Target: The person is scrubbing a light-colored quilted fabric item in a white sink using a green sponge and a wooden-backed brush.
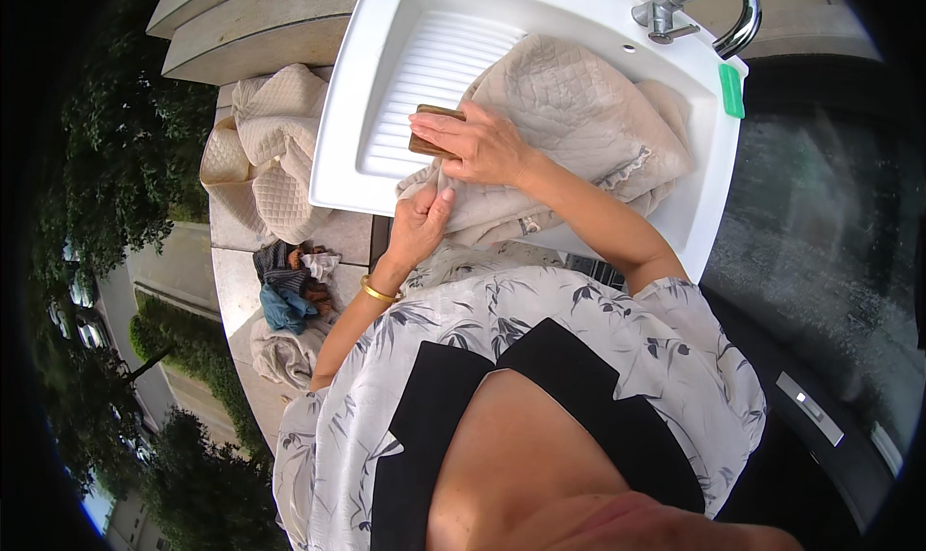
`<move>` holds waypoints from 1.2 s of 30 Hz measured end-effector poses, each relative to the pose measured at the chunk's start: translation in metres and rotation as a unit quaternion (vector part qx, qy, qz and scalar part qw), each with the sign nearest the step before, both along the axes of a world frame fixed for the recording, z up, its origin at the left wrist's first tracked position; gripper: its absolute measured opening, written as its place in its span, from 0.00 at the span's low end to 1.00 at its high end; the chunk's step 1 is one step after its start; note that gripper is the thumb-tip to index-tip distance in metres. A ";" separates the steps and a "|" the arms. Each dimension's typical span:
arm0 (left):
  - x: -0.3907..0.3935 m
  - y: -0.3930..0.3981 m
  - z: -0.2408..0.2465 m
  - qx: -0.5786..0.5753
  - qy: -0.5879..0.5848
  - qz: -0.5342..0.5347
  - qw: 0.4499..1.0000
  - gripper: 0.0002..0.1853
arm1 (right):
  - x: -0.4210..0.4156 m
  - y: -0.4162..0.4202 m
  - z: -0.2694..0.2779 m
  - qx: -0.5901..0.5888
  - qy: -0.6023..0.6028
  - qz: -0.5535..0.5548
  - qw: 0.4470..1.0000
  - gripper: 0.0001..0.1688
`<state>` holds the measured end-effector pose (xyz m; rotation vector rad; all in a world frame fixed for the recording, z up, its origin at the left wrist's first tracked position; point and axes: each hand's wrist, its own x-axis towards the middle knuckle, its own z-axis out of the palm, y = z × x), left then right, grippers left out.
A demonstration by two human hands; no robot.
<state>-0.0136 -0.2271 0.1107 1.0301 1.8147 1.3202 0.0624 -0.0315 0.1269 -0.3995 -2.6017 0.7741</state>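
Note:
A beige quilted cloth (pixel 571 102) lies bunched in a white laundry sink (pixel 340 146), partly over its ribbed washboard (pixel 441 51). My right hand (pixel 485 142) grips a wooden-backed brush (pixel 432 148) at the cloth's left edge, above the lower ribs; any bristles are hidden. Just below it, my left hand (pixel 422 222), with a gold bangle (pixel 381 290) on its wrist, pinches the near edge of the cloth between thumb and fingers. Lace trim (pixel 626 169) shows on the cloth near my right forearm.
A chrome faucet (pixel 662 19) rises at the sink's far right corner, with a green bar (pixel 731 90), perhaps soap, on the rim. More quilted fabric (pixel 286 153) and a pile of small garments (pixel 289 301) lie on the tiled surface at left. A dark glass panel (pixel 817 225) stands at right.

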 end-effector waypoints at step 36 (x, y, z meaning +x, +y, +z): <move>-0.019 0.014 -0.025 -0.039 -0.048 0.026 0.998 0.21 | 0.197 0.090 -0.099 -0.002 -0.218 -0.232 0.948 0.31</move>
